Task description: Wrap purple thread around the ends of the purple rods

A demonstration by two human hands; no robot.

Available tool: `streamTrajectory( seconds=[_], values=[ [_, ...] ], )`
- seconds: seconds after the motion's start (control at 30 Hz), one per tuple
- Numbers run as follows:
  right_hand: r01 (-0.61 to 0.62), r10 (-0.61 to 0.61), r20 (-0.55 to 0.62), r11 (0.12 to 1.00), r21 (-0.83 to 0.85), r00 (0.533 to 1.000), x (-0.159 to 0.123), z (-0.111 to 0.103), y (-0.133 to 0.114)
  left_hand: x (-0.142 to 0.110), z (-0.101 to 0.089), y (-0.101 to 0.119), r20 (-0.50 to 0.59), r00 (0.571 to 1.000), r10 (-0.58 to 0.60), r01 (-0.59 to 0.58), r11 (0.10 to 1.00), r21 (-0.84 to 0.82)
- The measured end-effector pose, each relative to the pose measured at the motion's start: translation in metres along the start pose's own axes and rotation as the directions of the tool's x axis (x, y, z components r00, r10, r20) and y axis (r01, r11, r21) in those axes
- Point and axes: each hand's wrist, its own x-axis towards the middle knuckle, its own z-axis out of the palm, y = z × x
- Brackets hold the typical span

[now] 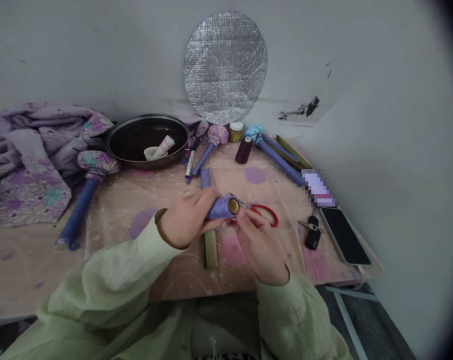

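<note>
My left hand [191, 215] is closed around a hollow tube [219, 207] covered in blue-purple material, its round tan opening turned toward the right. At that open end, the thumb and fingers of my right hand [257, 240] are pinched together; whatever they grip is too small to make out. Under my hands a green bamboo piece [210, 250] lies on the table. Beyond my left hand a purple-covered length [205, 177] shows; whether the two are one piece is hidden. Red-handled scissors [266, 212] lie just behind my right hand, blades partly covered.
Left are floral cloth [31, 175], a padded-head mallet [86, 200] and a black pan [123, 142] holding a small cup [153, 153]. Behind stand dark thread [244, 151], a jar [235, 132] and a marker [189, 165]. Right are keys [312, 232] and a phone [344, 235].
</note>
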Motion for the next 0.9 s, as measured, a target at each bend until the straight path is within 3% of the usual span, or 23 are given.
streamTrajectory(
  seconds=[0.07, 0.13, 0.33, 0.57, 0.67, 0.77, 0.9],
  values=[
    [-0.024, 0.031, -0.043, 0.986, 0.166, 0.999, 0.003, 0.008, 0.0, -0.001, -0.001, 0.002, 0.021, 1.0, 0.003, -0.002, 1.0, -0.028],
    [-0.001, 0.018, -0.072, 0.975, 0.222, 0.997, 0.005, 0.013, -0.002, -0.001, -0.002, 0.004, 0.049, 0.999, 0.011, -0.009, 0.998, -0.059],
    [0.107, -0.1, -0.071, 0.989, 0.098, 0.992, 0.002, 0.016, -0.003, -0.001, 0.002, 0.003, 0.069, 0.997, 0.022, -0.016, 0.996, -0.09],
    [0.179, -0.171, -0.111, 0.981, 0.067, 0.979, -0.003, 0.014, 0.013, 0.001, 0.011, 0.002, 0.106, 0.992, -0.07, 0.081, 0.991, -0.107],
    [0.267, -0.268, -0.148, 0.963, -0.024, 0.952, -0.007, 0.014, 0.022, 0.0, 0.012, 0.005, 0.122, 0.981, -0.151, 0.152, 0.988, 0.003],
    [0.346, -0.387, -0.166, 0.91, -0.229, 0.907, -0.01, 0.013, 0.028, -0.003, 0.015, 0.007, 0.181, 0.958, -0.224, 0.209, 0.973, 0.098],
    [0.429, -0.514, -0.086, 0.787, -0.444, 0.854, -0.01, 0.01, 0.034, -0.01, 0.018, 0.009, 0.282, 0.913, -0.295, 0.261, 0.953, 0.151]
  ],
)
